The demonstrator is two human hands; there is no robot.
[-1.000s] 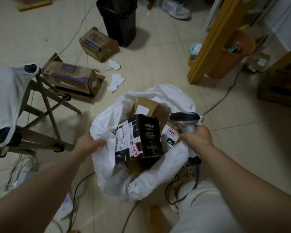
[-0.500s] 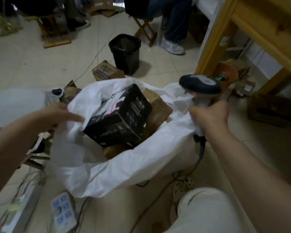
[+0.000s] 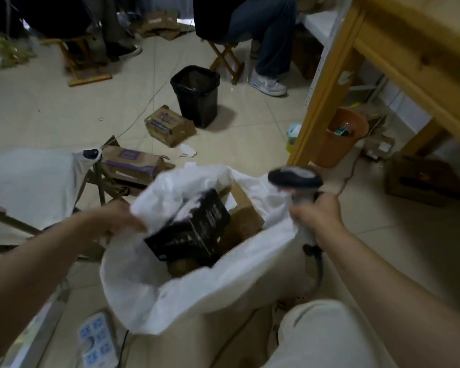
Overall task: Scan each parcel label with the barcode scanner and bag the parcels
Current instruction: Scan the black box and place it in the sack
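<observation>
With the left hand (image 3: 117, 221) fingers gripping the white bag (image 3: 197, 290) by its left rim and the right hand (image 3: 318, 217) clenched round the barcode scanner (image 3: 295, 179), raise both rims evenly so the tilted black parcel (image 3: 197, 227) inside settles deeper.

Makeshift parcel room: floor-strewn cardboard boxes (image 3: 169, 125).

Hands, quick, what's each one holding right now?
Left hand: grips the white bag by its rim, blurred.
Right hand: grips the barcode scanner by its handle.
</observation>
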